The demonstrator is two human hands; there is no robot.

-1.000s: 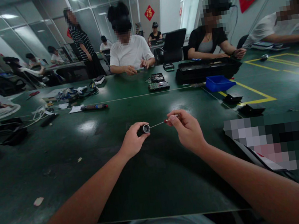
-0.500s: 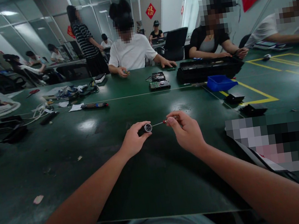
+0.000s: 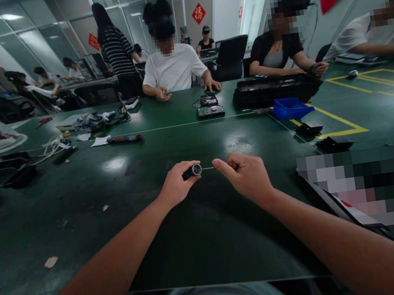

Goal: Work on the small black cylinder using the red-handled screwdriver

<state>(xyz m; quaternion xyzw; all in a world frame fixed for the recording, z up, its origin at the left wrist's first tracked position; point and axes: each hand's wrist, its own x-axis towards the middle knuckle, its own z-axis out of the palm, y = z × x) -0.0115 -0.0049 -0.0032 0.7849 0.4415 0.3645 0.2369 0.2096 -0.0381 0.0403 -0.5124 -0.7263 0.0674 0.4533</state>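
Observation:
My left hand point(image 3: 177, 185) is closed round a small dark cylinder point(image 3: 196, 169), whose round open end with a pale metallic rim faces right. In my right hand point(image 3: 247, 172) is a screwdriver point(image 3: 208, 168), its thin metal shaft pointing left. The fingers wrap over the handle and hide most of it, with the thumb stretched along it. The shaft's tip meets the open end of the cylinder; how deep it reaches inside cannot be seen. Both hands are above the green table point(image 3: 181, 246).
Opened hard drives point(image 3: 210, 112) lie ahead, with a long black casing point(image 3: 276, 91) and a blue bin point(image 3: 292, 108) to the right. A pen-like tool point(image 3: 125, 139) and cables point(image 3: 53, 146) lie left. Co-workers sit across the table.
My right hand has turned its grip on the screwdriver, now more wrapped round the handle, and the shaft is more level. The left hand and cylinder have barely shifted.

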